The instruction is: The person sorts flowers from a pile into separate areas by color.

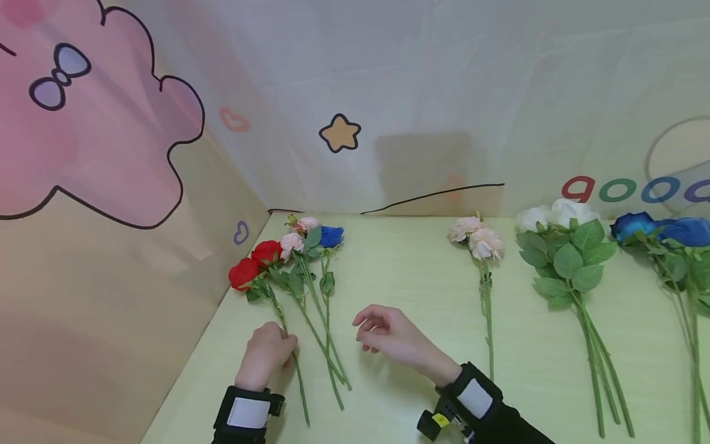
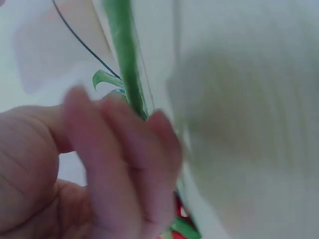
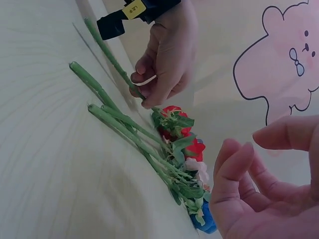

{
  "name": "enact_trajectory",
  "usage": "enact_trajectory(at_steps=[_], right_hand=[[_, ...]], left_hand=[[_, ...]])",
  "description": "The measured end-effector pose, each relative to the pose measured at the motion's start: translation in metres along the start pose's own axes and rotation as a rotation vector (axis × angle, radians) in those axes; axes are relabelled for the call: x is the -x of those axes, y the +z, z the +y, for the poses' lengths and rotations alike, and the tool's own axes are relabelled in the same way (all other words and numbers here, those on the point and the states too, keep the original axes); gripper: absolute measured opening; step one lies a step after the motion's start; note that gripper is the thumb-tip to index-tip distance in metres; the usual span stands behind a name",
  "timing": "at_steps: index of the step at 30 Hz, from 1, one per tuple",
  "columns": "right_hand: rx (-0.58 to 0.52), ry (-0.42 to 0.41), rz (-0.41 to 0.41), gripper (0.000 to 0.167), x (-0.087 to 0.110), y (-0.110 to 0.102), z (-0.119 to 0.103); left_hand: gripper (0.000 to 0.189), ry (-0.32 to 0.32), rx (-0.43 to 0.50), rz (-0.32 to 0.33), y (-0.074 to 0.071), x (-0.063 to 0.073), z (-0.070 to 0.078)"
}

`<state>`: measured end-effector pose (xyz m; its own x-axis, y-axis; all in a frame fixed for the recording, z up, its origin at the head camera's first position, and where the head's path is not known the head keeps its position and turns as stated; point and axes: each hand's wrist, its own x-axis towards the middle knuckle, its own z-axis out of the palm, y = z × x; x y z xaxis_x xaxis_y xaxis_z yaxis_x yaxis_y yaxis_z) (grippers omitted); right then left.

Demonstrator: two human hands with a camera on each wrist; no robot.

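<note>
On the left of the table in the head view, my left hand (image 1: 267,350) pinches the green stem of a red rose (image 1: 244,274) between thumb and fingers. A second red rose (image 1: 267,253) lies right beside that bloom. In the left wrist view the gripped stem (image 2: 123,55) runs up from the curled fingers. My right hand (image 1: 391,336) hovers over the table to the right of the left-hand flowers, fingers loosely bent and nothing between them. Between the hands lie pink flowers (image 1: 291,242) and a blue rose (image 1: 331,237), their stems crossing.
Farther right lie pale pink flowers (image 1: 485,244), white roses (image 1: 574,213) with broad leaves, and blue roses (image 1: 685,232), stems toward the front. A printed cloth wall (image 1: 421,74) rises along the table's back and left edges.
</note>
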<state>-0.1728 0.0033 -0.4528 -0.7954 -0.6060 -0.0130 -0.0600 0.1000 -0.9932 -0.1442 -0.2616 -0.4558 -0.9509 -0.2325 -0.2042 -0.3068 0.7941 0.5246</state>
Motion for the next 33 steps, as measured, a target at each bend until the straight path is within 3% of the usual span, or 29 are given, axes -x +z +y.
enact_trajectory(at_steps=[6,18,27,33], right_hand=[[0.006,-0.002,-0.003,0.027,0.002,-0.007,-0.002],[0.035,-0.003,0.019,0.027,0.003,-0.018,-0.005],[0.04,-0.021,0.047,0.025,0.007,-0.034,-0.009],[0.058,-0.017,0.097,0.023,0.013,-0.047,-0.013]], left_hand=[[0.019,0.007,0.124,0.027,-0.001,0.0,-0.004],[0.029,0.046,0.207,0.129,-0.008,0.005,-0.004],[0.025,0.096,0.234,0.15,-0.012,0.007,0.019],[0.023,0.135,0.262,0.139,-0.006,0.004,0.037]])
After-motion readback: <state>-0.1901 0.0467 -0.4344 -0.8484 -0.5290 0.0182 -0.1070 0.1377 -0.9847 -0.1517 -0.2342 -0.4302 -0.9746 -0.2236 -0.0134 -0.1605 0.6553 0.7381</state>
